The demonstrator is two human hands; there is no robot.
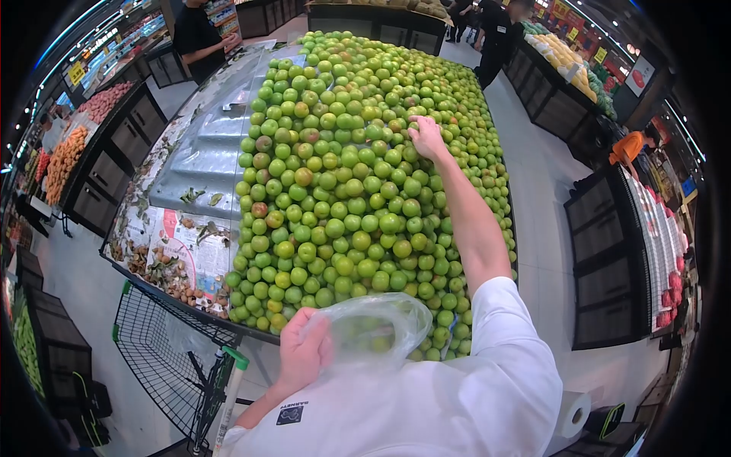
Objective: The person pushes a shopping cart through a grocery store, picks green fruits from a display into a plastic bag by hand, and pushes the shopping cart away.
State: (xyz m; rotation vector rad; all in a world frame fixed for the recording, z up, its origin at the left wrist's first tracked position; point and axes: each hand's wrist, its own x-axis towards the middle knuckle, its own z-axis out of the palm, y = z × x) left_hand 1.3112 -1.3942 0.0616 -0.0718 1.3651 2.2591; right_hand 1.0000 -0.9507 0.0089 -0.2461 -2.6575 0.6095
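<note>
A large heap of green fruit (343,183) covers the display stand in front of me. My right hand (427,138) reaches far over the heap, its fingers bent at the surface of the fruit; whether a fruit is in them cannot be made out. Close to my body, my left hand (304,346) is closed on the edge of a clear plastic bag (381,327). The bag's mouth gapes toward the near edge of the heap, and green fruit shows through the film.
A shopping cart (164,358) stands at the lower left. Left of the fruit lie grey trays (202,164) and littered paper (183,244). A person in black (199,42) is at the far left corner. A plastic roll (575,415) sits at the lower right.
</note>
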